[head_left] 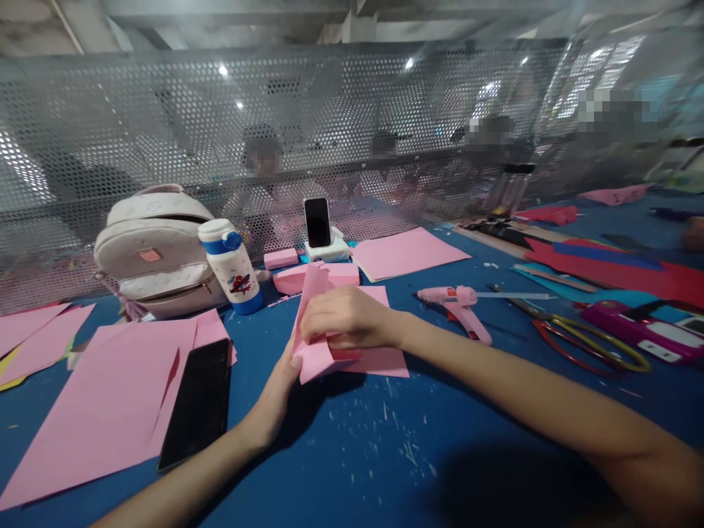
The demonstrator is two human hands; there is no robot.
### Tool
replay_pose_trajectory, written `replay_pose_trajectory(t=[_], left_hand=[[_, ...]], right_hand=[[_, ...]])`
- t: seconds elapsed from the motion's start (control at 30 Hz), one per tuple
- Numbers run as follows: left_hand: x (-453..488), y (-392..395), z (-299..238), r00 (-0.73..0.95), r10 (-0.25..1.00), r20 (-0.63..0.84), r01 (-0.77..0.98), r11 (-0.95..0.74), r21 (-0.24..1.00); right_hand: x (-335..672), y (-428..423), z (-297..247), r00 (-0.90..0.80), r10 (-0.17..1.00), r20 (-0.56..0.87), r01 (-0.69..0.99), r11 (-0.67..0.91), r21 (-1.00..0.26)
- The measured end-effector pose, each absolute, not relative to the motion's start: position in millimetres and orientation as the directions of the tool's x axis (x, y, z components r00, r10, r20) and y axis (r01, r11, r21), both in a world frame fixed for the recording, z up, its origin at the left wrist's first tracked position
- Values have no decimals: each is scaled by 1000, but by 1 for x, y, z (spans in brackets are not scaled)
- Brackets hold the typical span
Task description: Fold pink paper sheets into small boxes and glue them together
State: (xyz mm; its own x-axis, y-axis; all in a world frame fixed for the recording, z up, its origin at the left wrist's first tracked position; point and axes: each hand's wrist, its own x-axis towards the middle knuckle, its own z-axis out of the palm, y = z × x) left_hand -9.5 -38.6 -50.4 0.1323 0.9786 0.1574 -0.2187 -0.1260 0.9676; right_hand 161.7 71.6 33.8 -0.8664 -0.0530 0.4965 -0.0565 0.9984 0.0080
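Note:
A folded sheet of pink paper (316,364) stands partly upright between my hands. My left hand (281,374) grips its lower left side, thumb in front, with the other fingers hidden behind the sheet. Curled over from the right, my right hand (346,319) is closed on the paper's inner side, its fingertips partly hidden in the fold. Under and to the right of it lies a flat pink sheet (385,361). Just behind my hands are folded pink paper pieces (344,275).
A pink glue gun (456,299) and scissors (561,334) lie right. On the left are pink sheets (110,396), a black phone (198,403), a bottle (231,268) and a white backpack (157,249). A perforated metal screen (308,110) stands behind; people show blurred beyond it.

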Motion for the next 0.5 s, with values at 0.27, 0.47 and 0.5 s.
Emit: replay_pose_trajectory(t=[0.27,0.47,0.5], left_hand=[[-8,-40,-55,95,982,165,-238,-138,961],[-4,-41,-44,97,977,189,-232,-162,959],[-3,-40,-43,102,976,191,-244,-161,956]], right_hand=[[164,73,40,-866,-16,499,-31,999,-22],[161,70,37,-846,-25,532,-11,1000,28],[161,70,37,-847,-22,532,-12,1000,22]])
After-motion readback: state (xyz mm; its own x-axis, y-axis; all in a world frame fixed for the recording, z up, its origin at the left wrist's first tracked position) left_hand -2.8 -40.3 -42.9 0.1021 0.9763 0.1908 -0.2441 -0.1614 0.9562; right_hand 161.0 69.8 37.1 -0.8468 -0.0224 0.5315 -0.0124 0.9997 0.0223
